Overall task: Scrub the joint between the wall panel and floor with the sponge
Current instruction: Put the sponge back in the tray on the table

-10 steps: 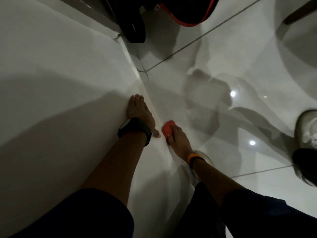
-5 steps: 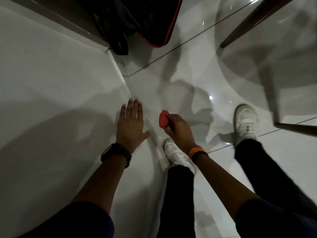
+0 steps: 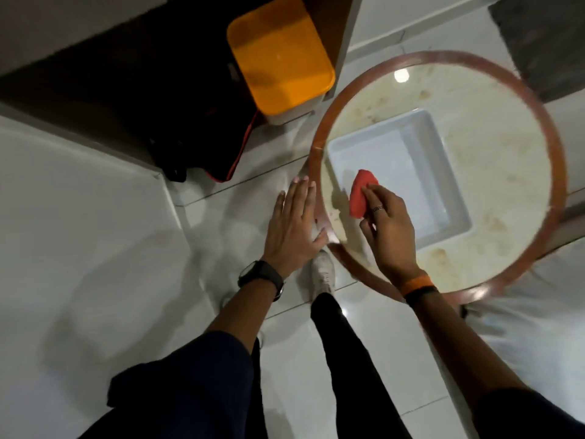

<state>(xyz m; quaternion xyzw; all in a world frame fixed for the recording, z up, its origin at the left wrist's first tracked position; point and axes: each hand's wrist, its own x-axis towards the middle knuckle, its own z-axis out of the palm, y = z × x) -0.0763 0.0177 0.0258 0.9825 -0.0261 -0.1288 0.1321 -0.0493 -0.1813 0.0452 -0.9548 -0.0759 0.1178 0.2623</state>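
While my right hand point(image 3: 387, 229) pinches the sponge point(image 3: 361, 198) above the tray point(image 3: 440, 172), the wall joint point(image 3: 172, 201) lies far left, nearer my open left hand point(image 3: 292, 231).

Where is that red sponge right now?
The red sponge is right of centre in the head view, pinched in the right hand over the white square basin on the round wood-rimmed table.

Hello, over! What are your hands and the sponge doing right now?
Right hand pinching red sponge over white tub on round table. Left hand open, empty. Nothing blocking tub.
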